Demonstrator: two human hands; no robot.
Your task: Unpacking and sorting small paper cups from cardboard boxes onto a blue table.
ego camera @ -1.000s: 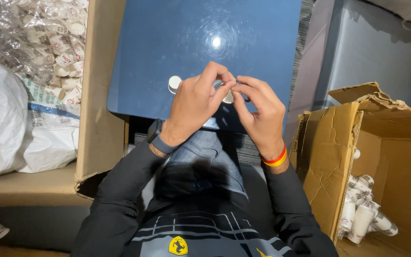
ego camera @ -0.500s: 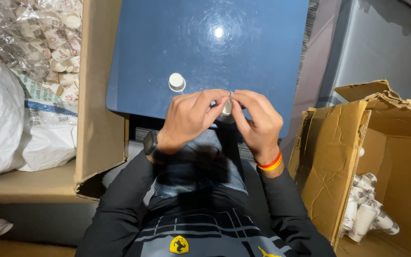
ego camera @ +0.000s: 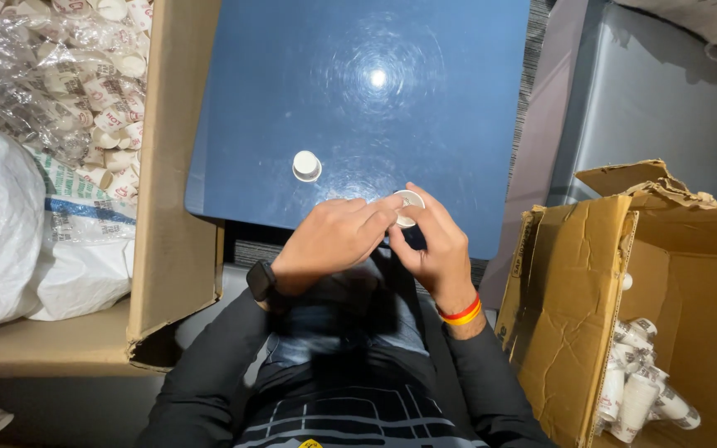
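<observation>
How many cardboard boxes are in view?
2: a large brown cardboard box left of the glossy blue table, holding small white containers in clear plastic, and a torn brown cardboard box at right, with similar containers. Others may lie out of frame.

A glossy dark blue table (ego camera: 375, 91) fills the upper middle of the frame, a ceiling light reflected as a bright spot on its top. At the left stands a cardboard box (ego camera: 172, 166) with clear plastic bags (ego camera: 10, 75) of small white containers. At the right sits an open, torn cardboard box (ego camera: 591, 274); grey furniture (ego camera: 665, 99) occupies the upper right.
</observation>
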